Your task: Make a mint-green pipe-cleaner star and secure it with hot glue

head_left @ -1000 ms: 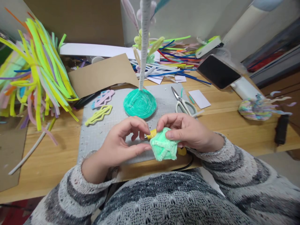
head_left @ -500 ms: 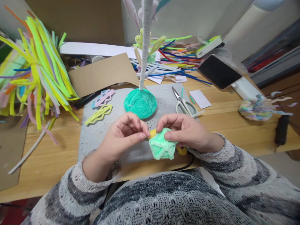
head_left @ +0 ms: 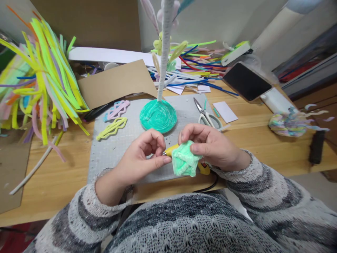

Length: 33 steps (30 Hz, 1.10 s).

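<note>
My right hand [head_left: 210, 147] pinches a mint-green fuzzy piece [head_left: 185, 160] made of pipe cleaners, with folded bands crossing its face. My left hand [head_left: 147, 153] is beside the piece's left edge. Its fingers are loosely curled, with the thumb apart from them and its tip close to the piece; I cannot tell if they touch. Partly hidden behind the piece and my right hand lies a yellow tool with a metal tip [head_left: 171, 149], which looks like a glue gun. Beyond my hands, a green coiled round base [head_left: 158, 117] carries a white wrapped stem [head_left: 164, 52].
Scissors [head_left: 206, 114] and a white card [head_left: 225, 111] lie right of the base. Yellow [head_left: 112, 129] and pink zigzag pieces [head_left: 118, 109] rest on the grey mat [head_left: 105, 158]. Pipe-cleaner bundles [head_left: 44, 77], cardboard [head_left: 116, 82] and a phone [head_left: 247, 80] surround it.
The mint-green piece has moved slightly up and right with my right hand. My left thumb and fingers have spread a little apart, showing more of the yellow tool's metal tip.
</note>
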Each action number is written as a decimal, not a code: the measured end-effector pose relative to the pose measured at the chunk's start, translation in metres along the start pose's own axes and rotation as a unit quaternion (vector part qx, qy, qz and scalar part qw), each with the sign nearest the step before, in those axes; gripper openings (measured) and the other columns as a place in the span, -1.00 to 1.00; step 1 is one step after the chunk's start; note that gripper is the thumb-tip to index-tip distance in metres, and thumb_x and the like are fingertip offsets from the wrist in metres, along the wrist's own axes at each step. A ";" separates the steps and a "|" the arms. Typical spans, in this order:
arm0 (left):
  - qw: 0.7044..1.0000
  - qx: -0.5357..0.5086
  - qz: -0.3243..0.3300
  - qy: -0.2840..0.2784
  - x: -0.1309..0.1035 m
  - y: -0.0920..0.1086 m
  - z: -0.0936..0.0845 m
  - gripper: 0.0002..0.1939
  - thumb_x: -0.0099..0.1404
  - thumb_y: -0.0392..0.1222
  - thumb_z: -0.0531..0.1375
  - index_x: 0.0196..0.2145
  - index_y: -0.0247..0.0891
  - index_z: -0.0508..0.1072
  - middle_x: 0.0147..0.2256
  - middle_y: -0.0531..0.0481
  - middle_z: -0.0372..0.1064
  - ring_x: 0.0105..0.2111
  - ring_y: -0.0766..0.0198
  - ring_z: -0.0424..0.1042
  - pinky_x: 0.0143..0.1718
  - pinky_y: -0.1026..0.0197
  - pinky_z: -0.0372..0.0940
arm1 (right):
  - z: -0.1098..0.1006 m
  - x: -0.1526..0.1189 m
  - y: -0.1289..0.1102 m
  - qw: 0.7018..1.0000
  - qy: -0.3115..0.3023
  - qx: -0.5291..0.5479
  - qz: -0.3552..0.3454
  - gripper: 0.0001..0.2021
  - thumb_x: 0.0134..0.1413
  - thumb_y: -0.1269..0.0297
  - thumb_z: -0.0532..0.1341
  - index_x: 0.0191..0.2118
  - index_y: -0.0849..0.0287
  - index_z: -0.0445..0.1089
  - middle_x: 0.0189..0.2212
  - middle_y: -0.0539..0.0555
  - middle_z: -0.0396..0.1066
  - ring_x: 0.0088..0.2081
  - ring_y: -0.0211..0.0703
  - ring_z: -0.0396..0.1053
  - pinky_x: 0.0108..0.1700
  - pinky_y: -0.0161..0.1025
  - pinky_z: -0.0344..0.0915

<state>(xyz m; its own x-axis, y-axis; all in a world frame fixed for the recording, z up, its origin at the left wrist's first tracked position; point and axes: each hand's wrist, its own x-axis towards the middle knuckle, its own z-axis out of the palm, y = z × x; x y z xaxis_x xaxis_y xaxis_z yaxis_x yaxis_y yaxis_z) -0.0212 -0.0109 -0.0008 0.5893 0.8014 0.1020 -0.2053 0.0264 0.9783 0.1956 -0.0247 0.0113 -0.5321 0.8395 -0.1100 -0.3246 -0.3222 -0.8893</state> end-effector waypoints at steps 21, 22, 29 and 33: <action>0.988 0.048 -0.018 0.144 0.003 -0.001 0.004 -0.80 0.08 -0.15 0.40 -0.53 -0.29 0.50 -0.55 0.01 0.45 -0.53 0.34 0.41 -0.48 0.28 0.37 | 0.005 -0.002 0.003 0.934 0.056 -0.252 -0.245 -0.89 0.11 0.32 0.31 -0.22 0.10 0.42 -0.35 0.01 0.42 -0.35 -0.28 0.38 -0.33 -0.32 0.39; 0.987 0.050 -0.021 0.149 0.003 -0.001 0.004 -0.81 0.09 -0.16 0.38 -0.52 -0.29 0.49 -0.55 0.01 0.44 -0.54 0.35 0.40 -0.49 0.29 0.36 | 0.005 -0.004 0.002 0.902 0.050 -0.313 -0.295 -0.89 0.12 0.37 0.27 -0.20 0.08 0.43 -0.35 0.03 0.44 -0.33 -0.26 0.39 -0.32 -0.30 0.39; 0.979 0.074 -0.020 0.188 0.004 -0.001 0.002 -0.87 0.17 -0.19 0.32 -0.45 -0.27 0.47 -0.51 0.05 0.41 -0.54 0.37 0.40 -0.48 0.31 0.38 | 0.002 -0.012 -0.007 0.660 -0.062 -0.590 -0.461 -0.79 0.09 0.42 0.25 -0.21 -0.07 0.50 -0.34 0.02 0.53 -0.45 -0.20 0.37 -0.46 -0.23 0.28; 0.977 0.056 0.010 0.204 0.004 -0.003 0.002 -0.85 0.22 -0.14 0.30 -0.40 -0.26 0.44 -0.50 0.08 0.38 -0.56 0.41 0.38 -0.51 0.35 0.35 | 0.008 -0.009 -0.012 0.610 -0.085 -0.633 -0.469 -0.82 0.05 0.39 0.30 -0.36 -0.13 0.54 -0.39 -0.04 0.56 -0.52 -0.21 0.30 -0.57 -0.23 0.18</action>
<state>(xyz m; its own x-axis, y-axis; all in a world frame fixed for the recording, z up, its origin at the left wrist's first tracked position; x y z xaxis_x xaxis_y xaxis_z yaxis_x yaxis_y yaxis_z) -0.0171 -0.0090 -0.0034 0.2198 0.9735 0.0636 -0.1141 -0.0392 0.9927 0.1979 -0.0319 0.0264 -0.6847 0.3033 0.6628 0.2588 0.9512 -0.1680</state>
